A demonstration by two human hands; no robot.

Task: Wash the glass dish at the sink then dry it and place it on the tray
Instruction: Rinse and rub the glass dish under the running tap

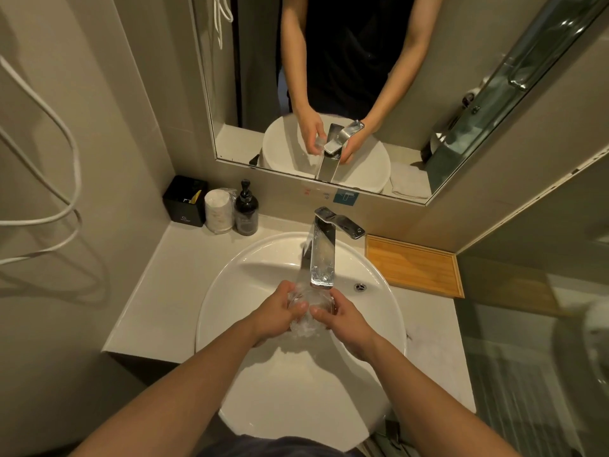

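Observation:
The clear glass dish (pixel 309 303) is held over the white round sink (pixel 230 285), right under the chrome faucet (pixel 323 255). Water runs from the spout onto the dish and splashes below it. My left hand (pixel 280 313) grips the dish from the left and my right hand (pixel 346 318) grips it from the right, thumbs on top. Much of the dish is hidden by my fingers and the water. The wooden tray (pixel 415 265) lies on the counter to the right of the faucet, with nothing on it.
At the counter's back left stand a black box (pixel 184 201), a stack of wrapped paper cups (pixel 218 211) and a dark pump bottle (pixel 246 209). A mirror (pixel 362 77) hangs above the sink. White cables (pixel 66 179) hang on the left wall. A glass shower partition is at the right.

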